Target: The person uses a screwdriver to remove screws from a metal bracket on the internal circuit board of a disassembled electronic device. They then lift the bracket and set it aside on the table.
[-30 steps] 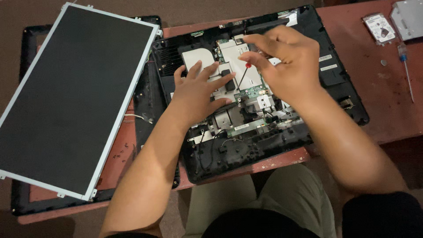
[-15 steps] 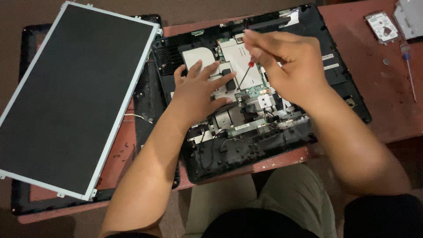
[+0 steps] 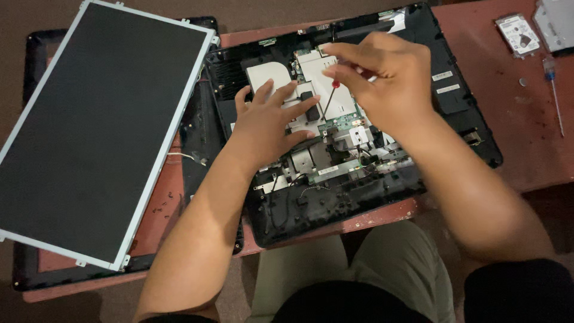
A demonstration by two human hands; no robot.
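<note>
My right hand (image 3: pixel 385 78) is covering most of the small screwdriver (image 3: pixel 330 97), so I am seeing only a red bit of the handle and a thin dark shaft below it; where the tip meets the circuit board (image 3: pixel 335 122) is too small for me to make out. The fingers are pinching closed around the handle from above. My left hand (image 3: pixel 269 122) is lying flat with fingers spread on the metal shielding (image 3: pixel 266 75) of the board, gripping nothing and hiding what sits beneath the palm. My forearms are blocking the lower middle of the open computer casing (image 3: pixel 454 101).

Everything is resting on a worn reddish-brown table (image 3: pixel 520 143), lit dimly, with a brown floor showing past its far edge. A detached screen panel (image 3: pixel 98 128) is lying at a slant to the left, partly overhanging a black bezel frame (image 3: pixel 36 54). At the far right, a hard drive (image 3: pixel 518 33), a second screwdriver with a blue handle (image 3: pixel 553 90) and a grey flat part (image 3: pixel 556 21), cut off by the edge, are lying well apart from my hands.

The held screwdriver's long axis is running steeply, handle up and leaning right, shaft pointing down and left toward the board.
</note>
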